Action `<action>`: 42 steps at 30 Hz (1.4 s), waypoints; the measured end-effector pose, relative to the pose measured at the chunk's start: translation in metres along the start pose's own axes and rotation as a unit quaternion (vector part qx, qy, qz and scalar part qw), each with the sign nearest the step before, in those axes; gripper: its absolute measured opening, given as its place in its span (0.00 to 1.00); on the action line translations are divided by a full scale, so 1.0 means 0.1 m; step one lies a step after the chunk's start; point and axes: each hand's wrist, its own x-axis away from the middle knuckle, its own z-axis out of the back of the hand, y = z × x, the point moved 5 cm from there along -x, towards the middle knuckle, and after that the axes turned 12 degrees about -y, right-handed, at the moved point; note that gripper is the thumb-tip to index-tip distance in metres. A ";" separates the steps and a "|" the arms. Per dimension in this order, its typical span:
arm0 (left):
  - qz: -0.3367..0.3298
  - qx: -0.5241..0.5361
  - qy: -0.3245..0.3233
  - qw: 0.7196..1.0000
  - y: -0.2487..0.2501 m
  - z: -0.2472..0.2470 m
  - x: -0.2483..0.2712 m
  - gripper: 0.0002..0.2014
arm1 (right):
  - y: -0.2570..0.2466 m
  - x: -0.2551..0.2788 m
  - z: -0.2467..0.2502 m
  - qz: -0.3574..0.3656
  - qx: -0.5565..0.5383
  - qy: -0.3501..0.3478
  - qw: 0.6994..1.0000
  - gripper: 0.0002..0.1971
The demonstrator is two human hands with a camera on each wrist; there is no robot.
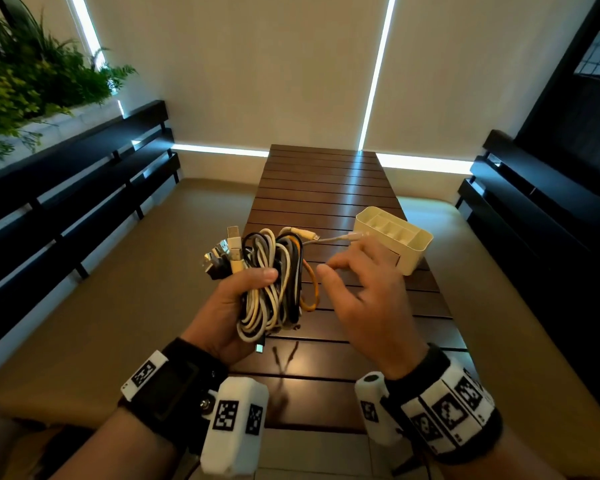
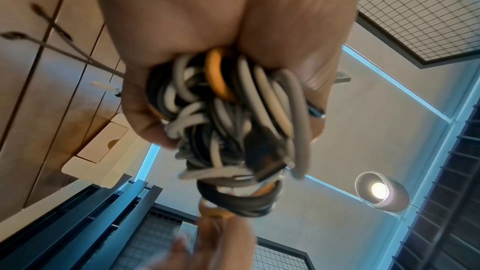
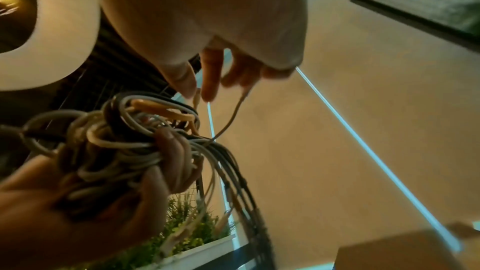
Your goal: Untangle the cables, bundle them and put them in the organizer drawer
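Nearest: left hand (image 1: pixel 238 306) clenched around the cable bundle (image 1: pixel 274 282), a fat wad of white, grey, black and one orange cable (image 1: pixel 310 289), held up over the near part of the tabletop (image 1: pixel 326 368). USB plugs (image 1: pixel 231 252) fanned out of the top left of the fist, one loose plug (image 1: pixel 260 347) dangling from the bottom. Right beside it, right hand (image 1: pixel 364 292) with fingers half curled, looks like pinching a thin white lead (image 1: pixel 329 239) that runs out of the top of the wad, though the actual contact is blurry in the wrist view, so hard to swear by it.

Farther back on the right, white organizer (image 1: pixel 395 237) sitting on the tabletop with its compartments open on top, nothing in it yet as far as visible.

Risks, judging from this: yanking that one lead while the fist stays tight probably cinches the knot harder instead of freeing it. Loosening the fist too much likely dumps the whole wad onto the slats, and a plug could slip into a gap between them. Dangling bottom plug could snag too. Orange loop hanging out the right side looks ready to catch a finger.
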 end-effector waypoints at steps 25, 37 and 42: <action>0.015 -0.039 -0.051 0.998 0.03 -0.31 0.13 0.40 | -0.17 -0.06 -0.01 -0.106 -0.216 -0.215 0.946 0.15; 0.009 -0.037 0.010 0.999 -0.06 -0.36 0.10 0.37 | -0.14 -0.12 0.04 -0.134 -0.114 -0.269 0.947 0.19; 0.044 -0.035 0.034 0.998 -0.11 -0.37 0.05 0.22 | -0.20 -0.07 0.21 0.002 -0.138 -0.205 0.969 0.11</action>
